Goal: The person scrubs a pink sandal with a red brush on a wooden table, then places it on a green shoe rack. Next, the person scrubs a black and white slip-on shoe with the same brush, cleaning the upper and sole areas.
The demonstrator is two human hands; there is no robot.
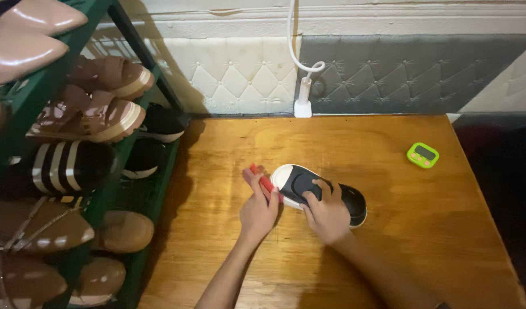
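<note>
— Shoe [317, 191], dark with a white toe, lies sole-up on the wooden table [389, 252], a little left of the middle. See it?

— Yes. Start nearest: whose arms are those?

— The person's own, reaching up from the bottom edge. The right hand [327, 214] presses down on the shoe, fingers spread over the dark sole and curled onto it, pinning it to the table.

— And the other?

— The left hand [258, 210] is closed round a red brush [266, 182], whose end sits against the white toe of the shoe.

— Anything else on the table?

— Farther right, well apart from the hands, a small green timer [422, 155] with a dark screen. At the far edge, a white clamp [303, 107] with a bent white stalk rising out of view.

— And beyond?

— A quilted wall panel [412, 74], white on the left and grey on the right. Along the left side stands a green shoe rack [154, 171], its shelves full of sandals and slippers in brown, pink and black.
</note>
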